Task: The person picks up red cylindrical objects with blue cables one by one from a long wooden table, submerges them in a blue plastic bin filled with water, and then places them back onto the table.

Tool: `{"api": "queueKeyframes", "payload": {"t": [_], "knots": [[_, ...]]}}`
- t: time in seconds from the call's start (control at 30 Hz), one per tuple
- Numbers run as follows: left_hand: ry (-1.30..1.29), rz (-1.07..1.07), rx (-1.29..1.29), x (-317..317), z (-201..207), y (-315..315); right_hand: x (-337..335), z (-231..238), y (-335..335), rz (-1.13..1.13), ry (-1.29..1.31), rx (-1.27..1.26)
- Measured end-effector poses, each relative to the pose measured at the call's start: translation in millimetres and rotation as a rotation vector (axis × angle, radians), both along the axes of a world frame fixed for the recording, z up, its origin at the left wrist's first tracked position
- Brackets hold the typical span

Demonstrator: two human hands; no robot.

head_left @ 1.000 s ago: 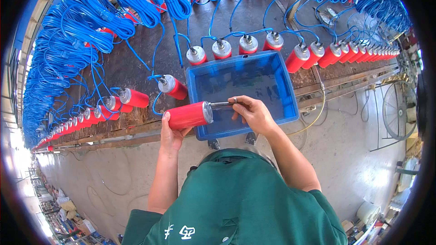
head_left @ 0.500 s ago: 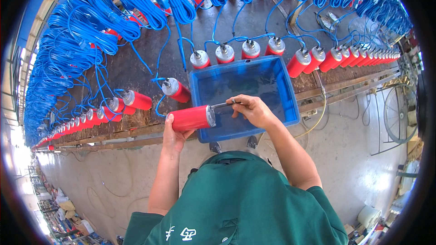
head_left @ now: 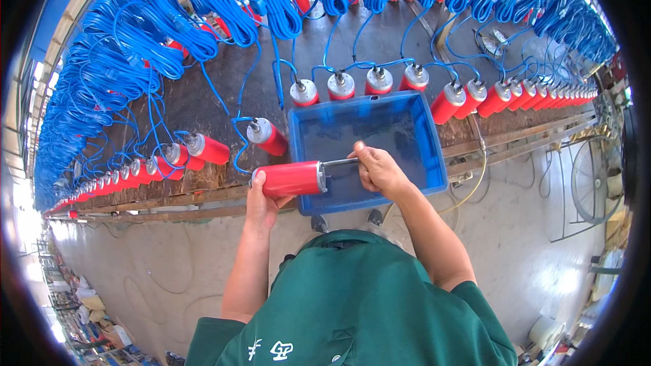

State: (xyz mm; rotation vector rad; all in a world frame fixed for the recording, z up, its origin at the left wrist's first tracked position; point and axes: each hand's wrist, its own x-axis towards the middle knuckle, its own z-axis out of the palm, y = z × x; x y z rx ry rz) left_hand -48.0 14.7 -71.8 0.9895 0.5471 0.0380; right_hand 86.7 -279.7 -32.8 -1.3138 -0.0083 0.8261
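A red cylinder (head_left: 290, 179) with a metal-rimmed right end lies sideways in my left hand (head_left: 262, 205). The fingers and thumb wrap its left end from below. Out of its right end sticks a thin dark rod (head_left: 338, 162). My right hand (head_left: 378, 171) closes round the far end of that rod, thumb raised, and its fingers hide the tip. Both hands are over the near part of a blue plastic tub (head_left: 352, 129), which has shallow, dark, liquid-looking contents. Just left of the tub, a similar red cylinder (head_left: 270, 138) with a silver cap and blue cord leans on the table.
Red cylinders (head_left: 495, 100) with silver caps line the dark table (head_left: 217, 88) on both sides and behind the tub. Blue cords run from them to coiled cord bundles (head_left: 271, 0) hanging along the back and left. A yellowish hose (head_left: 483, 169) drops from the table's front edge at right.
My right hand has gone from a fingertip pinch to a fuller grip on the rod, with the thumb now up. The held cylinder has shifted slightly right in view.
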Motion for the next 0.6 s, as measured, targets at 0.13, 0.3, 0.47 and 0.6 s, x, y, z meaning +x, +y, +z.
{"api": "queueKeyframes", "payload": {"t": [0.13,0.3,0.47,0.6], "knots": [[0.009,0.009,0.0,0,-1,-1,6,-10,-3,0.181,-0.279,-0.448],[0.014,0.018,0.027,-2,-2,-2,-2,-27,4,0.09,-0.694,-0.567],[0.011,0.035,0.016,-5,-3,-3,-8,-7,-3,-0.031,-0.236,-0.252],[0.009,0.031,0.02,-4,-4,-4,2,-9,-25,0.15,0.037,0.086]]}}
